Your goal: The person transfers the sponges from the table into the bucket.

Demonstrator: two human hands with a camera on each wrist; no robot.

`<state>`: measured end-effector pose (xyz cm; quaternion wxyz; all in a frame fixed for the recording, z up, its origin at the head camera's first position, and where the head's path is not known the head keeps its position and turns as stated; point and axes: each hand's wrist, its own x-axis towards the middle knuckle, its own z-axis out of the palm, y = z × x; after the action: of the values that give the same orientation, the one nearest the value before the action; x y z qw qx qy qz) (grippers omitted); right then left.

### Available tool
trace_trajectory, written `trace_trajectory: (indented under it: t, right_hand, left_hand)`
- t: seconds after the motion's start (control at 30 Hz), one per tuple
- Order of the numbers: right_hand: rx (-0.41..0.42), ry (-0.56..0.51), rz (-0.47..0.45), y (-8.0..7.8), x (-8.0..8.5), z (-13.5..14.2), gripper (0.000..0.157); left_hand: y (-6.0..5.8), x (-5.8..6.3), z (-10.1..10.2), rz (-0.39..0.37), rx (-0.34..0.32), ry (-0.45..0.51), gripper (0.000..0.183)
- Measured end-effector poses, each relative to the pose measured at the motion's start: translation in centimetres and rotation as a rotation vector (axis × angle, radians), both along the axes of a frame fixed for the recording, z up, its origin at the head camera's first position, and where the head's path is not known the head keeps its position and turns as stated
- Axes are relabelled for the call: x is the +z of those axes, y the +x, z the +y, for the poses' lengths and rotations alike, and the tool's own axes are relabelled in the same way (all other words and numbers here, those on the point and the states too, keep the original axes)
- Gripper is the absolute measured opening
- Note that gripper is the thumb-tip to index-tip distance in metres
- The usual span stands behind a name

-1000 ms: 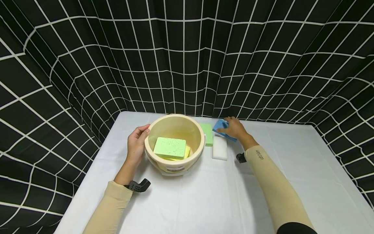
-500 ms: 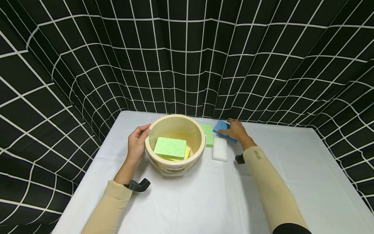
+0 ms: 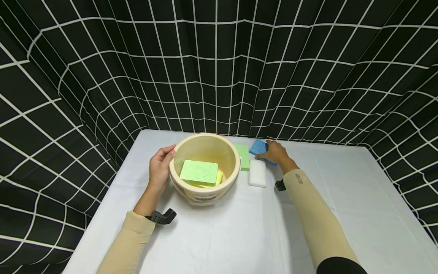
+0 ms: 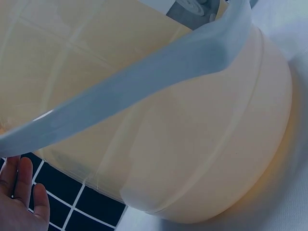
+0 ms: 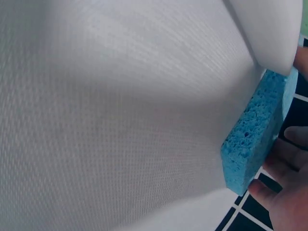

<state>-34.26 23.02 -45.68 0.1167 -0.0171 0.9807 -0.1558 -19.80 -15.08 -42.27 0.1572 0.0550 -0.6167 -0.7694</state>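
A cream plastic bucket (image 3: 181,149) stands at the centre of the table. Inside it a speckled green sponge (image 3: 199,172) lies over a yellow sponge (image 3: 219,177), mostly hidden. With thumb and fingers, my left hand (image 3: 160,163) grips the bucket's left rim; its fingers (image 4: 23,180) show beside the bucket's handle (image 4: 125,89) in the left wrist view. To the right, my right hand (image 3: 276,153) holds a blue sponge (image 5: 257,132) across its width, thumb on one side and fingers on the other. The sponge rests on the cloth at a slant.
Between the bucket and the blue sponge lie a green sponge (image 3: 243,158), partly behind the bucket, and a white sponge (image 3: 257,173). White cloth covers the table (image 3: 232,236). A black curtain with white grid lines (image 3: 219,76) hangs right behind the table's far edge.
My right hand's fingers have closed in around the blue sponge, shifting slightly over it. The left hand and the bucket have stayed put.
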Motion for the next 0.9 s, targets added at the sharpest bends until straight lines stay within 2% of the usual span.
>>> trace_trajectory:
  t: [0.27,0.67,0.9]
  right_hand:
    - [0.013,0.034,0.033,0.2,0.1,-0.2,0.091]
    - [-0.010,0.033,0.040,0.5,1.0,0.3,0.094]
    - [0.049,0.046,0.073,0.9,1.4,0.3,0.093]
  left_hand:
    - [-0.1,-0.2,0.1,0.005,0.013,0.029,0.026]
    - [-0.1,0.0,0.1,0.011,0.020,0.039,0.017]
    - [-0.1,-0.1,0.0,-0.014,0.009,0.017,0.026]
